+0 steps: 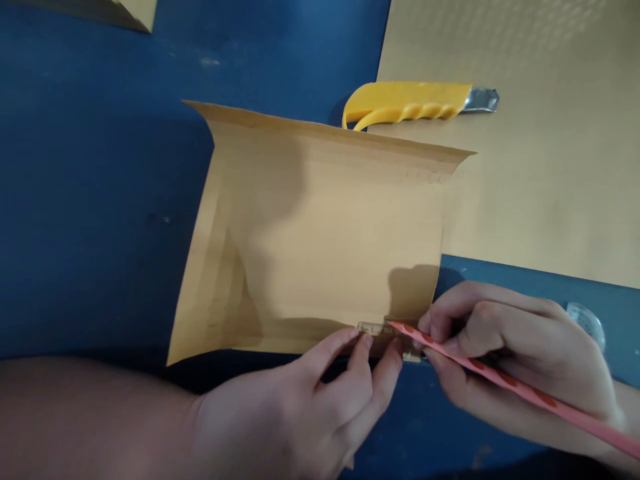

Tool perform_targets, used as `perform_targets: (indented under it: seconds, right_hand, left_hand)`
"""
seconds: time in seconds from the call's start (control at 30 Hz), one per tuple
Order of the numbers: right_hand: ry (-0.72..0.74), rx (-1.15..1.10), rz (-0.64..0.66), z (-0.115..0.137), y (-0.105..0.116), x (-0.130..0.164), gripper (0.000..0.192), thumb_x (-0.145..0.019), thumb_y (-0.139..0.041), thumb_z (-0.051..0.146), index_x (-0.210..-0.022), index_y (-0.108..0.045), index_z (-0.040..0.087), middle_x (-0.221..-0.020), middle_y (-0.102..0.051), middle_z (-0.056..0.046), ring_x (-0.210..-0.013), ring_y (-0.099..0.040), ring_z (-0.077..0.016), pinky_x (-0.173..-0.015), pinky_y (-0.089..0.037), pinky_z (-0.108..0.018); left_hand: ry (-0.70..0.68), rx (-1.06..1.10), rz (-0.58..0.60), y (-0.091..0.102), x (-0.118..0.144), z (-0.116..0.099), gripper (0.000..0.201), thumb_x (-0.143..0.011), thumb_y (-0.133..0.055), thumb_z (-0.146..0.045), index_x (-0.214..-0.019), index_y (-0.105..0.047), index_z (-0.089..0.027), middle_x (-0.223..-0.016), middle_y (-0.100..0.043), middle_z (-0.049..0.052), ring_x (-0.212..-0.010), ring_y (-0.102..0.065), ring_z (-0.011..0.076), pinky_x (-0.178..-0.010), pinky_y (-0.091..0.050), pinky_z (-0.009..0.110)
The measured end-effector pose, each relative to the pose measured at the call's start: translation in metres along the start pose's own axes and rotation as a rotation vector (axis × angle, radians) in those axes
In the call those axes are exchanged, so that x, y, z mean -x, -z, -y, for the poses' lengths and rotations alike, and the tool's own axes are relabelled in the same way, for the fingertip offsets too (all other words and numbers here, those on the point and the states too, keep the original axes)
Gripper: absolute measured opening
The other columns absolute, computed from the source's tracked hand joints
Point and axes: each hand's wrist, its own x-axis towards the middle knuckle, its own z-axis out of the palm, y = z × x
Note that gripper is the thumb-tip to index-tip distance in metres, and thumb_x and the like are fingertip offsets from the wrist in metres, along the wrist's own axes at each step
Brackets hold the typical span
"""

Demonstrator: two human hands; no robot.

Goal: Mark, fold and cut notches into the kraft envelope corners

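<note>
A tan card sheet (325, 227) with folded, upturned edges lies in front of me. Along its near edge, my left hand (325, 400) holds down a small clear ruler (371, 328), fingertips pressed close together on it. Pinched in my right hand (530, 353) is a pink pencil (555, 407) with red spots. Its tip meets the card right at the ruler, close to the near right corner. Faint short pencil marks show near the sheet's far right corner. My fingers cover part of the ruler.
Beyond the card, a yellow box cutter (410, 100) lies partly on a large brown sheet (540, 193) at the right. A clear rounded plastic piece (589, 325) sits behind my right hand. One cardboard corner (137, 12) shows at top left, on the blue tabletop (100, 200).
</note>
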Motion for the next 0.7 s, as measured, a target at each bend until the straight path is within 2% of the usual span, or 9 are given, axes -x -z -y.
perform_targets:
  seconds: [0.53, 0.7]
  right_hand:
    - [-0.022, -0.022, 0.015, -0.0008, 0.0006, 0.002, 0.026, -0.079, -0.07, 0.004, -0.08, -0.057, 0.026, -0.084, -0.073, -0.001, -0.061, -0.07, -0.0129, -0.046, -0.055, -0.022]
    - [-0.013, -0.002, 0.015, -0.0001, 0.0005, 0.0008, 0.024, -0.081, -0.069, 0.003, -0.077, -0.057, 0.024, -0.083, -0.073, 0.0, -0.062, -0.069, -0.0097, -0.049, -0.055, -0.018]
  left_hand:
    - [0.002, -0.001, 0.019, 0.0007, 0.0, -0.0013, 0.054, -0.111, -0.05, -0.047, -0.15, -0.065, -0.013, -0.16, -0.058, 0.012, -0.133, -0.059, 0.0261, -0.114, -0.049, 0.039]
    - [0.01, -0.007, 0.025, 0.0017, -0.0013, -0.0007, 0.053, -0.112, -0.05, -0.044, -0.152, -0.063, -0.012, -0.161, -0.058, 0.012, -0.133, -0.058, 0.0266, -0.114, -0.049, 0.04]
